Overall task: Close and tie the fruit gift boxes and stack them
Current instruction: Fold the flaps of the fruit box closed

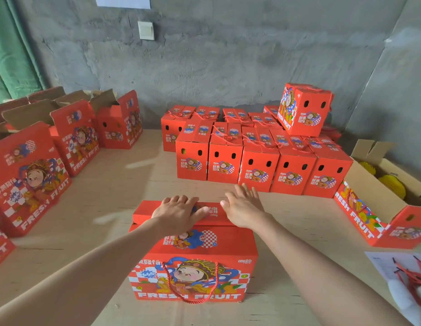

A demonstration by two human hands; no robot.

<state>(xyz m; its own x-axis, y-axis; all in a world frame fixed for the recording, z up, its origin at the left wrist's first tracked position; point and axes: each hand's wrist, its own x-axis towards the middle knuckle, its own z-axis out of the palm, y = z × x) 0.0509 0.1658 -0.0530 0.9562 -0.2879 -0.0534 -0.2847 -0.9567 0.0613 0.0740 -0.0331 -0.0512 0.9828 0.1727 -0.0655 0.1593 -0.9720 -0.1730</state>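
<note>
A red gift box (193,267) stands at the near edge of the table (110,184), and its rope handle (193,302) hangs on the front face. Both hands lie flat on its top flaps with straight fingers, the left hand (179,212) beside the right hand (244,208), gripping nothing. Near the far edge, closed boxes (259,170) stand in rows, and one box (303,109) sits on top of them.
</note>
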